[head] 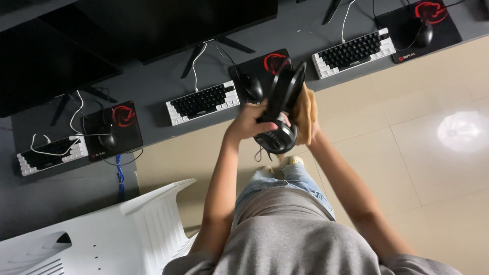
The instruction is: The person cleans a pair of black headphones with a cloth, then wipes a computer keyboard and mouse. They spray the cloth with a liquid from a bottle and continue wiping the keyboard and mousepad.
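Observation:
A black over-ear headset (280, 109) is held up in front of me, one round ear cup lowest and its band arching up toward the desk. My left hand (248, 124) grips it by the side near the ear cup. My right hand (311, 133) is mostly hidden behind a yellow-brown cloth (305, 114) that it presses against the right side of the headset. A thin cable hangs from the headset toward my legs.
A dark grey desk (153, 127) runs across the top with black monitors, three black-and-white keyboards (202, 103), black mice (253, 87) on black mouse pads with red marks. A white plastic chair (127, 229) stands at lower left. Beige floor tiles lie to the right.

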